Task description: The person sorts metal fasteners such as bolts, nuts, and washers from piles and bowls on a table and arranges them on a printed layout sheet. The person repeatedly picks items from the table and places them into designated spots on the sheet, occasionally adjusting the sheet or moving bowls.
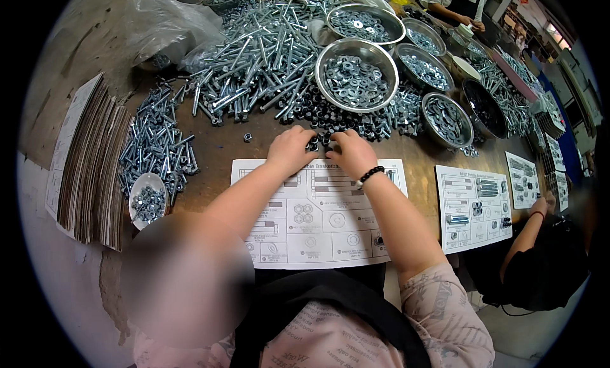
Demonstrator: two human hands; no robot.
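A printed card (pixel 318 244) with boxed drawings of fasteners lies in front of me, under my forearms. Past its far edge, my left hand (pixel 292 150) curls its thumb and fingers round a few black nuts (pixel 313 146). Close beside it, my right hand (pixel 354 155), with a dark bead bracelet on the wrist, is also closed at the black nuts, its fingertips partly hiding them. Both hands touch the near edge of a heap of black nuts (pixel 372 125). Some small hardware sits on the card's right side, partly covered by my right forearm.
Long bolts (pixel 254 69) are heaped at the back, shorter bolts (pixel 155 139) at left beside a white dish (pixel 147 200) of nuts. Stacked cards (pixel 89 165) stand far left. A steel bowl (pixel 326 95) holds washers. Another card (pixel 450 238) with hardware lies right, near a co-worker's arm (pixel 526 234).
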